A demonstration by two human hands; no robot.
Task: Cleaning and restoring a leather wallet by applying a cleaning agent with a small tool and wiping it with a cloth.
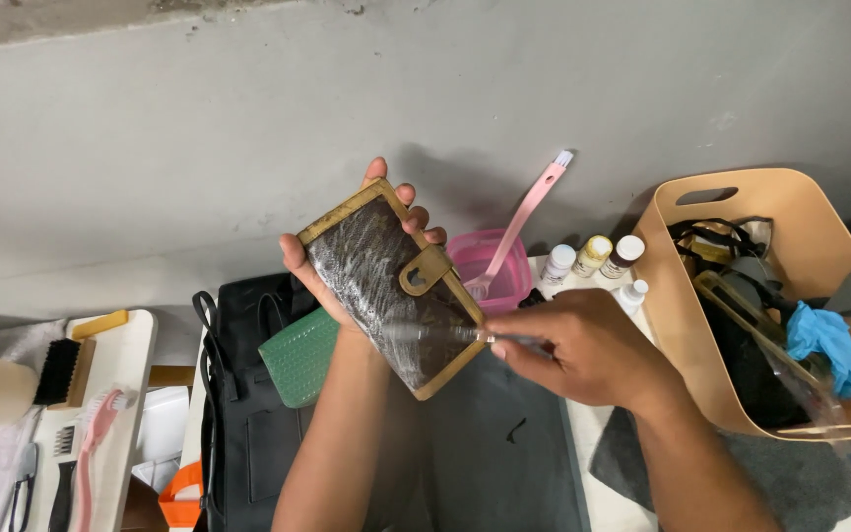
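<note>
Here, the left hand grips a foam-covered brown wallet from behind, held up above a dark mat. The right hand pinches a blurred small brush against it.

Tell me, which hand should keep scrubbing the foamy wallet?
The right hand: its grip already holds the brush on the wallet, while the left hand cradles it from behind.
</note>
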